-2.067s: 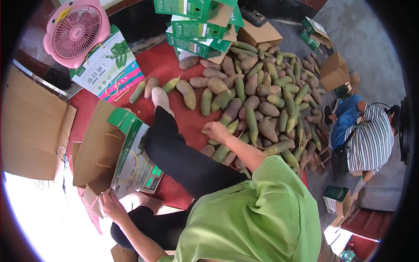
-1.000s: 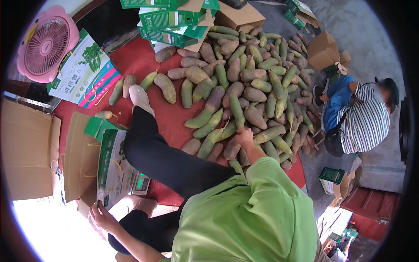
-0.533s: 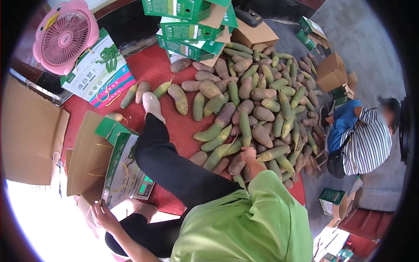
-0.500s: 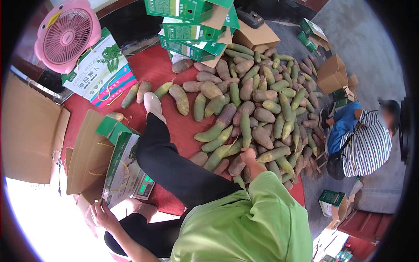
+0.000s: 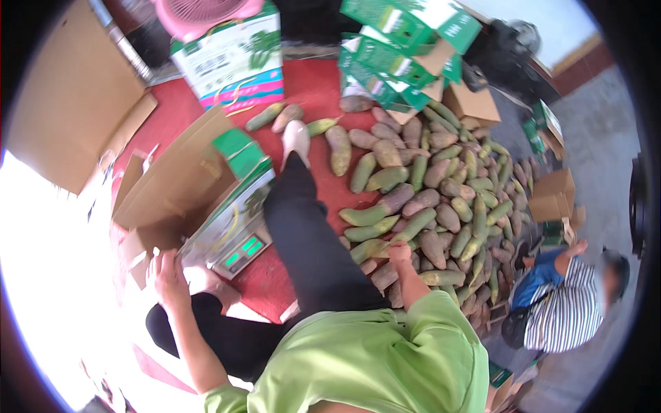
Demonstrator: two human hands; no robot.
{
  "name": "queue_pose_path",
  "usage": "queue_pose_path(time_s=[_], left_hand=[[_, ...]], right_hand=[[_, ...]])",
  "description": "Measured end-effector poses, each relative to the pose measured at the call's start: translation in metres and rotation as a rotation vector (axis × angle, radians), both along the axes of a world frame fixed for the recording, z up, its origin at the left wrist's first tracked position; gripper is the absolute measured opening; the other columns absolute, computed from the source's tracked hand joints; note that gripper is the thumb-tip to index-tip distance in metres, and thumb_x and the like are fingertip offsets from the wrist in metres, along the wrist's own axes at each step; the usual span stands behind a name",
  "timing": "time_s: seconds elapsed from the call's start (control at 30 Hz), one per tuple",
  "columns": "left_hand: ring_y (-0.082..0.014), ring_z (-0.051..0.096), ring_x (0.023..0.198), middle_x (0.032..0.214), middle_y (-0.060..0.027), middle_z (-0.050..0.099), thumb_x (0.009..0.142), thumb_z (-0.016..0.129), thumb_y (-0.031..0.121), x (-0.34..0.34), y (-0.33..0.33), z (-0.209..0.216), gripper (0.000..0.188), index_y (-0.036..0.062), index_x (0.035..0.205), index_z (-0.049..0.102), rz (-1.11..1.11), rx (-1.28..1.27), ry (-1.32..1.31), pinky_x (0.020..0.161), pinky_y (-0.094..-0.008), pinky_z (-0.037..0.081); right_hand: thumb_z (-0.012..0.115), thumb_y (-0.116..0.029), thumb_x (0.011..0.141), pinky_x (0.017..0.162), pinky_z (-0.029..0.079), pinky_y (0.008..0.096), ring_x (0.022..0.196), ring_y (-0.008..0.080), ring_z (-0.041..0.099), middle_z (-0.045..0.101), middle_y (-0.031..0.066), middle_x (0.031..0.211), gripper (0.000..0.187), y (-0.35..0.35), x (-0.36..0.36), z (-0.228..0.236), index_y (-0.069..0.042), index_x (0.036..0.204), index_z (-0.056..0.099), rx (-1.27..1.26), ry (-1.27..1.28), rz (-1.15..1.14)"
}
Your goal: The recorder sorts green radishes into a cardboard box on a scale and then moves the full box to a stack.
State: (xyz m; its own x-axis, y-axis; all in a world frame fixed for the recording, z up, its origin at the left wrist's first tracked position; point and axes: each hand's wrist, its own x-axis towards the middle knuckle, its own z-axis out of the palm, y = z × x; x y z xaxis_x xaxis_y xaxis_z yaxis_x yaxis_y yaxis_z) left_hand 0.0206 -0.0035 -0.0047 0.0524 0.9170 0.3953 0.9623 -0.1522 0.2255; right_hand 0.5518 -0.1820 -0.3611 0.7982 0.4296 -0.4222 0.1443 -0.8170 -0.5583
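My right hand point(image 5: 399, 253) is closed around the near end of a green radish point(image 5: 415, 226), which lies slanted over the heap of radishes point(image 5: 475, 206). At the near corner of an open carton point(image 5: 182, 172) my left hand point(image 5: 169, 279) has its fingers bent against the cardboard edge. This carton is tilted, and its brown flaps stand up. It rests on a scale point(image 5: 241, 256) with a lit green display. The inside of the carton is mostly hidden, and the left fingertips are blurred.
Green cartons point(image 5: 392, 62) are stacked behind the heap. A pink fan point(image 5: 203, 15) stands by a printed carton point(image 5: 237, 55) at the back left. A large brown carton point(image 5: 62, 96) is at far left. Another person point(image 5: 564, 306) crouches at the right. My foot point(image 5: 296, 141) rests on the red mat.
The view has turned, so the scene sits differently in it. The radish in my right hand has swung from upright in the view to a slant. The other person's arm is now raised.
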Motion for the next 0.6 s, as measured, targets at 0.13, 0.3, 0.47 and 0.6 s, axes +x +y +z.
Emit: queue_pose_path(time_s=[0.13, 0.3, 0.47, 0.6], left_hand=[[-0.0285, 0.060, 0.087, 0.088, -0.0077, 0.062, 0.081, 0.062, 0.007, -0.003, -0.006, 0.006, 0.007, 0.0066, 0.087, 0.064, 0.025, -0.047, 0.046, 0.077, -0.0402, 0.047], [-0.0241, 0.061, 0.086, 0.086, -0.0042, 0.061, 0.076, 0.060, 0.010, -0.003, -0.004, 0.010, 0.006, 0.0080, 0.081, 0.062, -0.012, -0.062, 0.104, 0.079, -0.0376, 0.047], [-0.0223, 0.061, 0.085, 0.083, -0.0030, 0.062, 0.074, 0.059, 0.010, -0.004, -0.005, 0.014, 0.009, 0.0094, 0.082, 0.065, -0.053, -0.071, 0.112, 0.083, -0.0356, 0.046], [-0.0236, 0.062, 0.083, 0.083, -0.0032, 0.063, 0.078, 0.060, 0.010, -0.011, -0.009, 0.014, 0.011, 0.0095, 0.086, 0.067, -0.049, -0.091, 0.075, 0.079, -0.0358, 0.047]], right_hand=[[0.062, 0.003, 0.072, 0.037, 0.036, 0.0281, 0.044, 0.0147, 0.049, 0.056, 0.0037, 0.060, 0.014, 0.048, -0.007, 0.070, -0.009, 0.080, 0.060, 0.386, 0.441, -0.161], [0.055, 0.003, 0.082, 0.042, 0.038, 0.0221, 0.052, 0.0117, 0.051, 0.058, 0.0039, 0.072, 0.015, 0.105, 0.023, 0.161, -0.009, 0.091, 0.055, 0.606, 0.416, -0.272], [0.054, 0.000, 0.085, 0.046, 0.038, 0.0210, 0.056, 0.0087, 0.047, 0.056, 0.0027, 0.076, 0.016, 0.136, 0.083, 0.229, -0.009, 0.098, 0.054, 0.870, 0.617, -0.214], [0.055, -0.003, 0.085, 0.054, 0.036, 0.0207, 0.064, 0.0083, 0.046, 0.053, 0.0036, 0.080, 0.015, 0.168, -0.032, 0.367, -0.005, 0.100, 0.054, 1.016, 0.612, 0.117]])
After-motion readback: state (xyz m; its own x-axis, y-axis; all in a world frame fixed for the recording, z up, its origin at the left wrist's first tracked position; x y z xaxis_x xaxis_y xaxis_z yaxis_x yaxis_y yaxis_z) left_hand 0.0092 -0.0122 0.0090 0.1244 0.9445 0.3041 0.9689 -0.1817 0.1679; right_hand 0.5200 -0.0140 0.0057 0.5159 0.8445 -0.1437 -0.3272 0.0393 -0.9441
